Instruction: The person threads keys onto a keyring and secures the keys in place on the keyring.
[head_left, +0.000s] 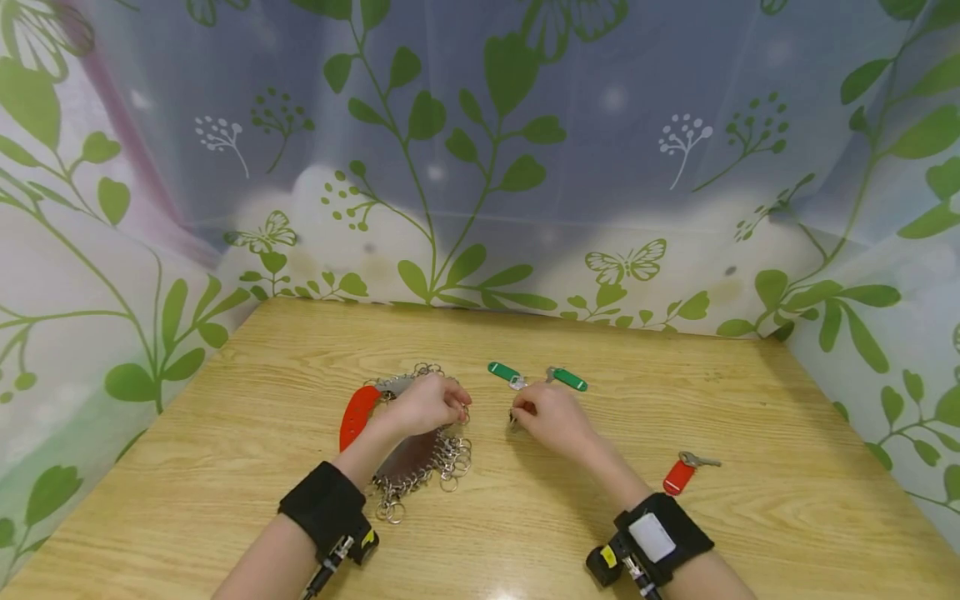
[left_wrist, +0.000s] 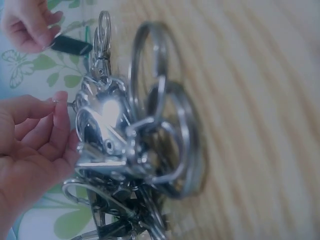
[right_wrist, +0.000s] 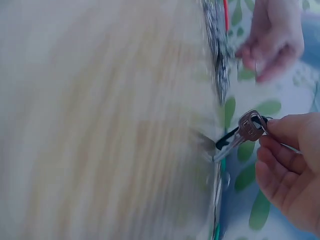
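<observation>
On the table lies a flat, shiny piece (head_left: 411,460) edged with metal rings (head_left: 453,457) and clips, a red band (head_left: 357,413) along its left. Over it reaches my left hand (head_left: 429,406), thumb and finger pinching a small metal ring or clip at its right edge; in the left wrist view that hand (left_wrist: 37,137) is beside the cluster of rings (left_wrist: 165,115). My right hand (head_left: 553,417) is a short way to the right. In the right wrist view, thumb and finger pinch the ring of a key (right_wrist: 251,126) with a dark tag (right_wrist: 227,139) behind it.
Beyond my right hand lie two keys with green tags (head_left: 504,372) (head_left: 570,380). A key with a red tag (head_left: 678,477) lies to the right. Leaf-patterned curtains (head_left: 480,167) border the wooden table (head_left: 300,358) at the back and sides.
</observation>
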